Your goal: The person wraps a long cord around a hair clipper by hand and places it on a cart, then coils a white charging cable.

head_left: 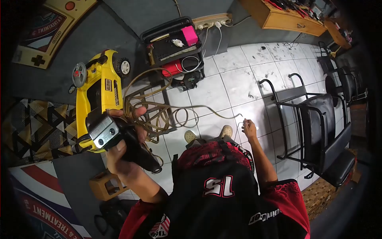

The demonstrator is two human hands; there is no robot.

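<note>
My left hand (119,153) is wrapped round a black hair clipper (137,153). Its silver blade plate (104,131) with two screws faces up toward me. A loosely coiled tan cord (159,115) hangs by the clipper and my left fingers, and one strand stretches right toward my other hand. My right hand (249,129) is held low over the floor, fingers pinched on a small pale cord end (244,120). A thin white cord dangles beside those fingers. Whether the tan strand joins that pale end cannot be made out.
A yellow toy car (97,95) stands at left. Behind it is a black tiered trolley (171,59) near a wall socket strip (213,20) with plugs in it. Black metal-framed chairs (318,119) line the right. A wooden drawer cabinet (290,20) holds tools at the back.
</note>
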